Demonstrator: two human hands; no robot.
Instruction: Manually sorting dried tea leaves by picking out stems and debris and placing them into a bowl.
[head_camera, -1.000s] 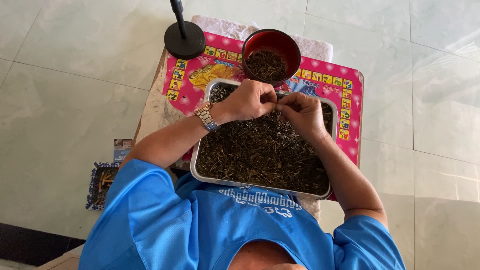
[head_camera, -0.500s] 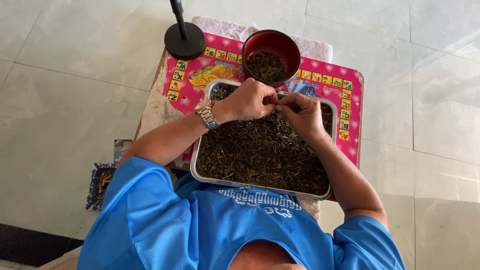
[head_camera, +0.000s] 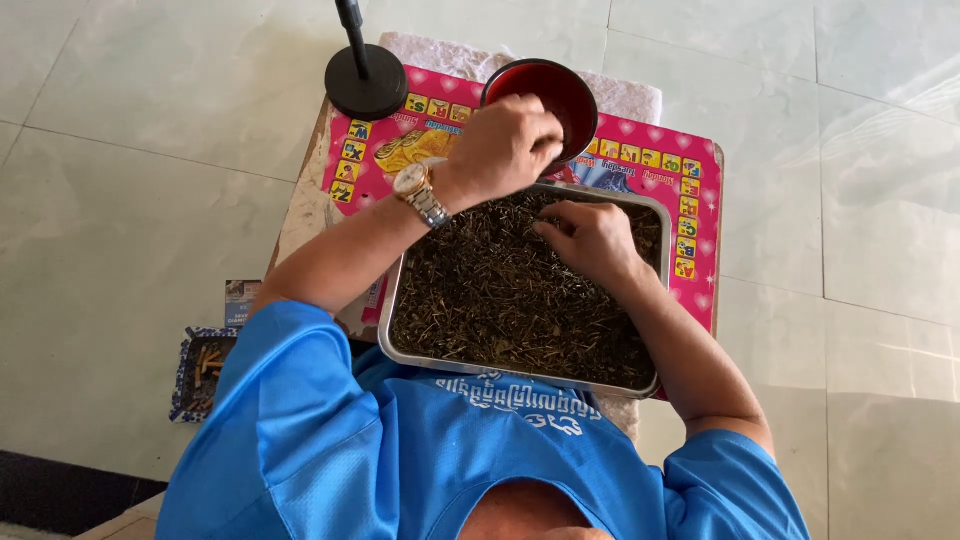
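Since the earlier frame we see the left hand (head_camera: 505, 148) risen from the tray and carried over the red bowl (head_camera: 560, 88), covering most of its opening; its fingers are curled together, though we cannot tell whether they pinch anything. The right hand (head_camera: 590, 232) has dropped from the meeting point of both hands onto the dark dried stems (head_camera: 500, 300), fingers bent and touching the heap, with no grasp that we can make out.

Going by size: pale floor tiles (head_camera: 140, 120) surround a small table carrying a pink alphabet mat (head_camera: 690, 180), rectangular, edged with yellow and green letter squares. On it sits the rectangular metal tray (head_camera: 520, 374), filled with the stems, unmoved. The bowl stands just beyond the tray's far edge. A black round stand base (head_camera: 365, 82) rests at the mat's far left corner. On the floor to our left lies a small blue-patterned box (head_camera: 200, 372), with a blue-and-white printed card (head_camera: 241, 298) beside it. A metal wristwatch (head_camera: 420, 192) circles the left wrist.
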